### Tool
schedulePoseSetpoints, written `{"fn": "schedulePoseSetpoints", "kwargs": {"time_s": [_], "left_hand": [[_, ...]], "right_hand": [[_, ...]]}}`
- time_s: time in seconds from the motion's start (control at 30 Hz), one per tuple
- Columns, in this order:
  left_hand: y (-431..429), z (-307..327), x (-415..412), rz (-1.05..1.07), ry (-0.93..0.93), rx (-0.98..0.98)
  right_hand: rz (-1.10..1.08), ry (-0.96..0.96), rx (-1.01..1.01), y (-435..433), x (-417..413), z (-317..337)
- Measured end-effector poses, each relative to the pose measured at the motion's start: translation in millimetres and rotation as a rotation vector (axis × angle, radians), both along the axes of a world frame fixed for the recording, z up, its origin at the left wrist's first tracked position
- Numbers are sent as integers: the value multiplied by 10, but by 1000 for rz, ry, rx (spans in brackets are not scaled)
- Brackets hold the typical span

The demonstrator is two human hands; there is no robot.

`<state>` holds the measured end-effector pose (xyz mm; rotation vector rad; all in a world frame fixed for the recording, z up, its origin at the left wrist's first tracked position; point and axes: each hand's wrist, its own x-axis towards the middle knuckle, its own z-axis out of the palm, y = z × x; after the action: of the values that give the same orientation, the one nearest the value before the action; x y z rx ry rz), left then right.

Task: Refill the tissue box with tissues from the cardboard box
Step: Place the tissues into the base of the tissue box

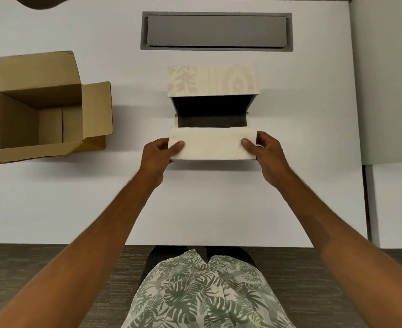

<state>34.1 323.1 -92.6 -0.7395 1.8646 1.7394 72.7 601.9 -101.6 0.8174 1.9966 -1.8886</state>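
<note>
2 hands, left hand [158, 153] and right hand [265, 153], fingers pinching the tissue stack [213, 144] ends at frame centre, keeping it level above the open tissue box [213, 110].

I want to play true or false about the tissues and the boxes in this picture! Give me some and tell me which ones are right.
1. Both hands hold the white stack of tissues. True: the left hand grips one end, the right hand the other.
2. The brown cardboard box is closed. False: its flaps are open.
3. The patterned tissue box has its lid up. True; its inside looks dark.
4. The cardboard box sits to the person's right. False: it is on the left of the white table.
5. The tissues are fully inside the tissue box. False: they are held at its near edge.
</note>
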Motion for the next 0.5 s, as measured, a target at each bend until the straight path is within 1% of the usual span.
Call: {"fn": "schedulePoseSetpoints", "kwargs": {"time_s": [0.07, 0.23, 0.5], "left_hand": [[71, 2, -127, 43, -8, -21], [201, 12, -417, 37, -26, -40], [214, -88, -630, 21, -78, -76]], "right_hand": [[-30, -21, 30, 13, -139, -37], [-124, -68, 33, 43, -467, -98], [-101, -116, 96, 21, -697, -172]]}}
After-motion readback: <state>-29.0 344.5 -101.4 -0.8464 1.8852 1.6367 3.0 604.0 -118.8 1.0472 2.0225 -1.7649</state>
